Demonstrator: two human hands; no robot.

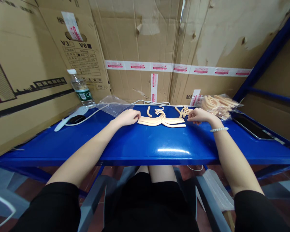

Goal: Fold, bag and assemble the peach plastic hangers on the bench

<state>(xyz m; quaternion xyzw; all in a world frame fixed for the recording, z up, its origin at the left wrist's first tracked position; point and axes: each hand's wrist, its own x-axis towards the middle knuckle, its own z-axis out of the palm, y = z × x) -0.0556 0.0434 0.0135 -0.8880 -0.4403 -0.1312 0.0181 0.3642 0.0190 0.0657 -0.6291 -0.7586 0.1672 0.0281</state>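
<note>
On the blue table lies a flat figure of pale, wood-coloured curved strips (149,121), spread like two wings with curls on top. My left hand (130,117) is closed, its fingertips pinched at the left end of the upper strips. To the right of the figure, my right hand (198,115) hovers low with curled fingers, beside a small heap of loose curled pieces (185,111). Whatever its fingertips hold, if anything, is hidden. A single bent strip (149,111) and a small hook-shaped piece (161,108) lie behind the figure.
A clear bag of similar pieces (218,105) rests at the back right, near a dark phone (252,126). At left are a water bottle (81,88), a pale-blue handled object (71,118), a black mouse-like object (77,119) and a white cable. Cardboard walls (140,38) enclose the table (135,145).
</note>
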